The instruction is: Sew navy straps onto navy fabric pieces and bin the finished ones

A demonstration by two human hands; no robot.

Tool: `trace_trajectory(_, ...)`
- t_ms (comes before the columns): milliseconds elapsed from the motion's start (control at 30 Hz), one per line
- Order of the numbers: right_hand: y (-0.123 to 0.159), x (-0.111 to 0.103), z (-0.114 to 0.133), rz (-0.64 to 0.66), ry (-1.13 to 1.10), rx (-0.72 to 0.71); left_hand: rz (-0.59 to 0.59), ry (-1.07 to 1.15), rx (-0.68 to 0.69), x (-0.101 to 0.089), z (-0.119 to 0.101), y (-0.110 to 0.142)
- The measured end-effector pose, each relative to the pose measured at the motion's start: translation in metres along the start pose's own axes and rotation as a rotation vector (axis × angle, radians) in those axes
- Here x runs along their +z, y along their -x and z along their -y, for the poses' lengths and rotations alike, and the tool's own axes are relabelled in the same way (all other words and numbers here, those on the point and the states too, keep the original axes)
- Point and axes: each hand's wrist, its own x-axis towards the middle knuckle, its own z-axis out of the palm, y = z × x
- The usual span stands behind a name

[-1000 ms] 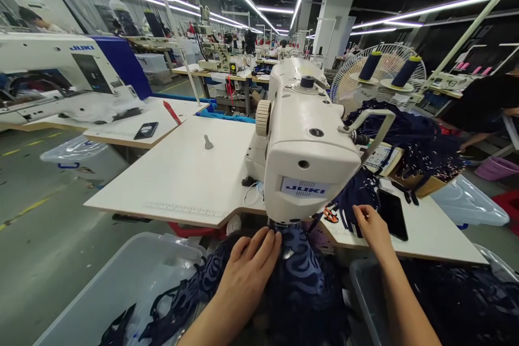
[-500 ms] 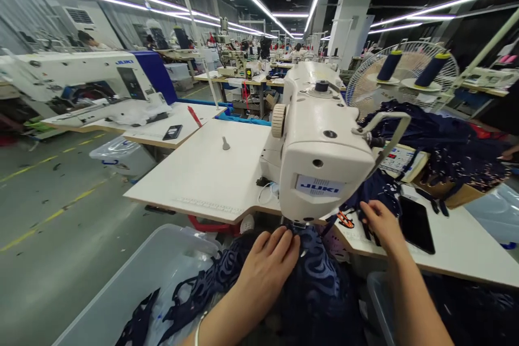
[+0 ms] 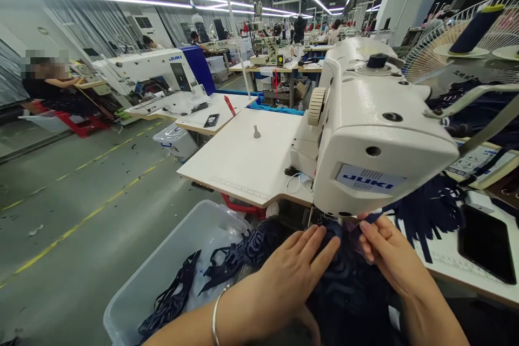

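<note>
A white sewing machine (image 3: 365, 135) stands in front of me, its needle area low and partly hidden by my fingers. Navy lace-like garment fabric (image 3: 348, 292) hangs under the machine head and down toward my lap. My left hand (image 3: 292, 265), wearing a bangle, lies on this fabric with fingers stretched out just left of the needle area. On the other side, my right hand (image 3: 391, 251) pinches a narrow navy fabric strip (image 3: 371, 218) between thumb and forefinger, close beneath the head. More navy strips (image 3: 430, 208) lie in a bundle on the table behind that hand.
A clear plastic bin (image 3: 141, 275) with navy pieces sits at lower left. A black phone or tablet (image 3: 486, 243) lies on the right tabletop. On the left white tabletop (image 3: 239, 157) rests a small grey object (image 3: 257, 131). A fan (image 3: 430, 48) and thread cone (image 3: 476, 30) stand at right.
My view has turned left and closer to the machine. My right hand has moved from the strip bundle to the machine head, bringing a strip. My left hand's fingers have straightened on the fabric.
</note>
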Motion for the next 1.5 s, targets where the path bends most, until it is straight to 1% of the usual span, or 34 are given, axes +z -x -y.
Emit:
trace_trajectory(100,-0.014,0.003,-0.003,-0.049,0.119,-0.122,-0.116,0.022,-0.113,0.014,-0.003,-0.017)
trace_trajectory(133,-0.017,0.004,-0.005,-0.065,0.165,-0.15,-0.136,0.01,-0.139,0.017,-0.003,-0.023)
trace_trajectory(167,-0.02,0.004,-0.007,-0.073,0.205,-0.167,-0.139,0.002,-0.136,0.019,-0.003,-0.028)
trace_trajectory(267,-0.024,0.004,-0.013,-0.054,0.272,-0.182,-0.105,0.029,0.001,0.018,-0.001,-0.031)
trace_trajectory(333,-0.024,0.005,-0.015,-0.049,0.298,-0.193,-0.124,0.073,0.083,0.014,0.003,-0.026)
trace_trajectory(467,-0.02,0.006,-0.018,-0.06,0.382,-0.18,-0.231,0.136,0.095,0.013,0.011,-0.013)
trace_trajectory(533,-0.018,0.006,-0.02,-0.064,0.422,-0.164,-0.264,0.127,0.111,0.018,0.013,-0.009)
trace_trajectory(633,-0.017,0.004,-0.022,-0.068,0.449,-0.145,-0.277,0.144,0.132,0.028,0.013,-0.008)
trace_trajectory(700,-0.016,0.002,-0.022,-0.073,0.443,-0.134,-0.36,0.237,0.056,0.036,0.012,-0.008)
trace_trajectory(800,-0.014,0.0,-0.018,-0.084,0.44,-0.144,-0.55,0.4,-0.125,0.047,0.01,-0.01)
trace_trajectory(833,-0.014,0.001,-0.017,-0.079,0.446,-0.148,-0.576,0.416,-0.139,0.049,0.01,-0.01)
trace_trajectory(867,-0.013,0.002,-0.016,-0.074,0.455,-0.148,-0.57,0.403,-0.108,0.049,0.01,-0.011)
trace_trajectory(900,-0.013,0.003,-0.016,-0.068,0.465,-0.147,-0.536,0.363,-0.047,0.048,0.01,-0.011)
trace_trajectory(967,-0.012,0.006,-0.016,-0.067,0.476,-0.145,-0.431,0.226,0.086,0.043,0.012,-0.012)
trace_trajectory(1033,-0.012,0.008,-0.018,-0.082,0.475,-0.141,-0.347,0.077,0.159,0.035,0.013,-0.013)
trace_trajectory(1133,-0.011,0.01,-0.02,-0.099,0.458,-0.144,-0.31,-0.057,0.183,0.026,0.017,-0.013)
trace_trajectory(1233,-0.01,0.011,-0.019,-0.088,0.453,-0.156,-0.273,-0.06,0.213,0.022,0.022,-0.013)
trace_trajectory(1367,-0.01,0.01,-0.016,-0.054,0.469,-0.159,-0.25,-0.052,0.252,0.023,0.026,-0.012)
trace_trajectory(1500,-0.011,0.009,-0.015,-0.034,0.485,-0.158,-0.246,-0.04,0.223,0.027,0.024,-0.011)
